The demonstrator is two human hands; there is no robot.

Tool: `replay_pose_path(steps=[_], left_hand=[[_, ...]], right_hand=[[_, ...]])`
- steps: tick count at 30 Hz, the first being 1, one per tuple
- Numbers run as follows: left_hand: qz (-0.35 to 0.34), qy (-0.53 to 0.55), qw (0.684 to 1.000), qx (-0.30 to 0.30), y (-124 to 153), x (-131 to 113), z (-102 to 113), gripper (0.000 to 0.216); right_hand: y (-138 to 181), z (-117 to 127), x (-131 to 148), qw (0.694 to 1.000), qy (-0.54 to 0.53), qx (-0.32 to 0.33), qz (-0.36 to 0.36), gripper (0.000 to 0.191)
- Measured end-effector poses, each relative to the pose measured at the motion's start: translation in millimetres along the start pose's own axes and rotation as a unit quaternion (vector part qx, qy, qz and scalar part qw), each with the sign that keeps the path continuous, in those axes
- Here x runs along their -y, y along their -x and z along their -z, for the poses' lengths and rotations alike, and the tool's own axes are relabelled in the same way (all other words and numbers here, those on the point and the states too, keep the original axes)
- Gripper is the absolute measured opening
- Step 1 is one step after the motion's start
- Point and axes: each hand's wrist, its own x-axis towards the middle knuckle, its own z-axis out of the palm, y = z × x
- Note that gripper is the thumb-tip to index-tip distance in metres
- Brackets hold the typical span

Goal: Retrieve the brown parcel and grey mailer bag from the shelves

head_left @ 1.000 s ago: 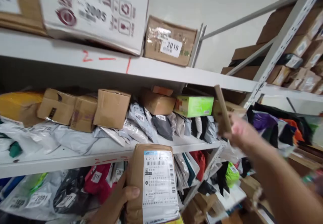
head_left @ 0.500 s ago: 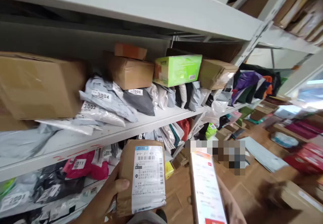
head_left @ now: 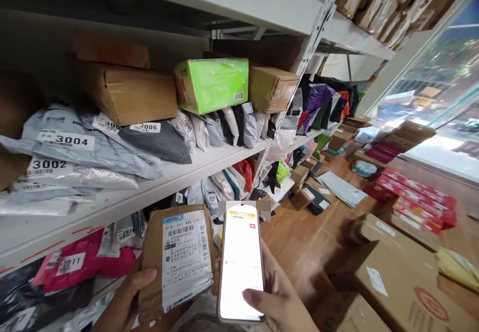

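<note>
My left hand (head_left: 123,297) grips a brown paper parcel (head_left: 175,259) with a white shipping label, held upright at the bottom centre of the view. Right beside it, my right hand (head_left: 279,302) holds a phone (head_left: 241,262) with a bright lit screen, the thumb resting on the lower part of the screen. Both are in front of a white metal shelf (head_left: 123,199) packed with numbered mailer bags, among them a grey bag (head_left: 67,142) marked 3004, one marked 3002 (head_left: 63,172) and a dark one marked 3006 (head_left: 157,140).
Brown cartons (head_left: 127,95) and a green box (head_left: 211,85) sit on top of the bags. A lower shelf holds a red bag marked 2011 (head_left: 82,264). Cardboard boxes (head_left: 392,277) and red cartons (head_left: 411,194) cover the wooden floor at right.
My right hand came down from the shelf and brought the phone in beside the parcel, screen now facing me. The view swung right and down; the parcel stays in my left hand.
</note>
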Motion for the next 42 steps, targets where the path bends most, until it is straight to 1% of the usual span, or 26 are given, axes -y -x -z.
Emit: replay_pose_path(steps=[3, 5, 7, 9, 13, 14, 17, 18, 20, 23, 25, 30, 37, 42], left_hand=[[0.015, -0.002, 1.000, -0.028, 3, 4, -8, 0.051], [0.003, 0.016, 0.999, -0.030, 6, 6, -14, 0.064], [-0.015, 0.033, 0.999, -0.034, 9, 9, -19, 0.071], [-0.036, 0.046, 0.998, -0.030, 12, 10, -22, 0.073], [-0.086, 0.027, 0.996, 0.024, 12, 9, -23, 0.071], [-0.102, 0.017, 0.994, 0.024, 12, 8, -23, 0.070], [-0.151, -0.006, 0.988, -0.009, 12, 7, -25, 0.068], [-0.158, -0.011, 0.987, -0.015, 13, 7, -26, 0.068], [-0.142, -0.003, 0.990, -0.012, 14, 7, -29, 0.069], [-0.083, 0.025, 0.996, 0.003, 16, 8, -31, 0.074], [-0.065, 0.033, 0.997, -0.005, 16, 8, -31, 0.078], [-0.067, 0.032, 0.997, -0.031, 14, 8, -30, 0.084], [-0.060, 0.002, 0.995, -0.084, 9, 5, -26, 0.078], [-0.049, 0.003, 0.994, -0.093, 9, 2, -26, 0.080]], right_hand=[[0, 4, -1, 1.000, 0.005, 0.000, -0.009, 0.109], [-1, 8, -2, 1.000, 0.009, 0.007, -0.016, 0.108], [-1, 12, -2, 1.000, 0.008, 0.009, -0.024, 0.106], [-2, 17, -2, 0.999, 0.013, 0.000, -0.040, 0.104], [-6, 26, 2, 0.997, 0.044, -0.014, -0.065, 0.100], [-6, 27, 4, 0.996, 0.048, -0.014, -0.070, 0.101], [-7, 28, 7, 0.995, 0.051, -0.012, -0.084, 0.103], [-8, 27, 8, 0.995, 0.050, -0.013, -0.087, 0.104], [-8, 27, 9, 0.994, 0.048, -0.013, -0.093, 0.105], [-10, 28, 11, 0.994, 0.043, -0.013, -0.100, 0.106], [-12, 28, 11, 0.994, 0.036, -0.012, -0.098, 0.107], [-14, 25, 10, 0.996, 0.021, 0.010, -0.088, 0.109], [-18, 25, 5, 0.997, 0.057, 0.045, -0.024, 0.096], [-19, 27, 1, 0.997, 0.058, 0.041, -0.021, 0.100]])
